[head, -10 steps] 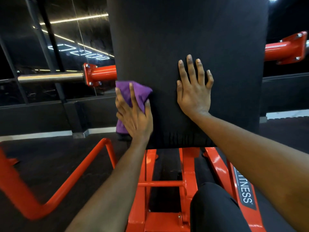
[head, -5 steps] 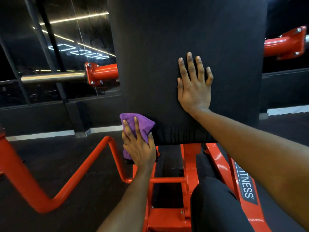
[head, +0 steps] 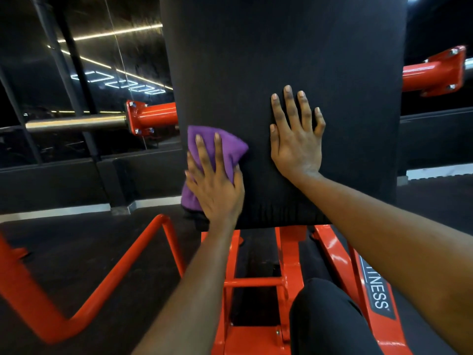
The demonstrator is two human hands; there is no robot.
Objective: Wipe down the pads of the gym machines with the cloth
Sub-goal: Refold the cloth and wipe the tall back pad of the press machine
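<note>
The left hand (head: 215,190) is pressing the purple cloth (head: 225,147), fingers flat, at the eight o'clock edge of the pad (head: 281,47) while the right hand (head: 297,147) is bracing open-palmed; unpinched, the overhanging cloth looks to be risking sliding off.

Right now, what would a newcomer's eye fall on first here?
The purple cloth stands out, pressed by the left hand against the left edge of the big black pad. The right hand lies flat near the pad's middle. Below, the bright orange machine frame stands out against the dark floor.
</note>
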